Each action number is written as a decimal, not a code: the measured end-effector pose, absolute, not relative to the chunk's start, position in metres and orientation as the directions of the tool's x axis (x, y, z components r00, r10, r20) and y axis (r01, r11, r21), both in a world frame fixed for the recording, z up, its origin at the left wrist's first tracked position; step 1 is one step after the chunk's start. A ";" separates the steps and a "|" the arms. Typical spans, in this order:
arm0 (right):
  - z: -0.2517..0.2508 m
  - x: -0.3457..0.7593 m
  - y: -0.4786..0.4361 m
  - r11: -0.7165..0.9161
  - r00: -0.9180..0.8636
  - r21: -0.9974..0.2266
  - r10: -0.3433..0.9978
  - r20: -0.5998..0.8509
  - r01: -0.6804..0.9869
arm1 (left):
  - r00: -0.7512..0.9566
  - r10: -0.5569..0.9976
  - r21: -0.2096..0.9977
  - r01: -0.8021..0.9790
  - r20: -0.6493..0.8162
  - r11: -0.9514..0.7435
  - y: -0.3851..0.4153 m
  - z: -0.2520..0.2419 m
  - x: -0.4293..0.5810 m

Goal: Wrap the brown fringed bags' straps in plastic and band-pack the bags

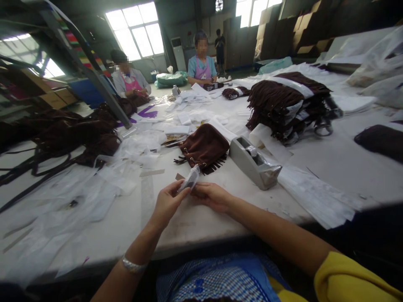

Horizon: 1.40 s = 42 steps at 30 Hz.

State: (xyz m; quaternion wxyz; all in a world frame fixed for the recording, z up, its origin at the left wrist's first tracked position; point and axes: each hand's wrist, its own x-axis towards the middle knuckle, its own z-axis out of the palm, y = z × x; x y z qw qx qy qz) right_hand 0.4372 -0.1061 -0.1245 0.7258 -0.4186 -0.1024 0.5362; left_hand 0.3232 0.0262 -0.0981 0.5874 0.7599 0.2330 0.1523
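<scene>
My left hand (170, 202) pinches a small bundle wrapped in thin white material (190, 178), with something dark showing through. From the right, my right hand (213, 196) is closed at the lower end of the same bundle; its fingertips are partly hidden. The bundle's top reaches the edge of a dark brown fringed bag (206, 144), which lies on the table just beyond my hands. Metal eyelets run along the bag's near left side. Whether the bundle is joined to the bag, I cannot tell. A grey tape dispenser (254, 162) stands right of the bag.
White wrapping sheets (103, 184) litter the table's left side. Brown bags with straps (78, 130) are heaped at left, beside a slanted metal post (94, 75). A stack of wrapped fringed bags (283, 102) stands at right, near white paper strips (315, 195). Two co-workers sit across the table.
</scene>
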 end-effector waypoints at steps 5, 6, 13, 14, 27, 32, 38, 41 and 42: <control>-0.124 0.435 -0.110 0.118 0.386 -0.595 0.855 -0.347 -0.795 | 0.836 0.545 0.954 0.113 0.059 -0.277 0.029 -0.103 0.324; -0.123 0.434 -0.110 0.120 0.395 -0.601 0.849 -0.351 -0.790 | 0.834 0.547 0.945 0.116 0.075 -0.307 0.029 -0.104 0.324; -0.120 0.424 -0.105 0.086 0.567 -0.822 0.764 -0.309 -0.563 | 0.834 0.549 0.936 0.146 0.057 -0.319 0.028 -0.111 0.322; -0.121 0.423 -0.104 0.094 0.580 -0.826 0.756 -0.304 -0.556 | 0.829 0.557 0.944 0.142 0.051 -0.298 0.027 -0.113 0.322; -0.125 0.427 -0.106 0.097 0.552 -0.806 0.776 -0.306 -0.583 | 0.813 0.581 0.950 0.174 0.011 -0.260 0.021 -0.105 0.321; -0.124 0.429 -0.105 0.072 0.549 -0.819 0.774 -0.314 -0.569 | 0.835 0.549 0.973 0.089 0.044 -0.212 0.026 -0.110 0.325; -0.123 0.429 -0.106 0.054 0.545 -0.833 0.779 -0.310 -0.551 | 0.861 0.507 0.999 0.035 -0.035 0.010 0.026 -0.114 0.327; -0.122 0.428 -0.105 0.063 0.557 -0.837 0.773 -0.303 -0.543 | 0.837 0.547 0.999 0.050 -0.033 -0.016 0.026 -0.114 0.327; -0.122 0.428 -0.105 0.061 0.563 -0.839 0.767 -0.307 -0.540 | 0.824 0.566 0.998 0.052 -0.021 -0.039 0.025 -0.114 0.328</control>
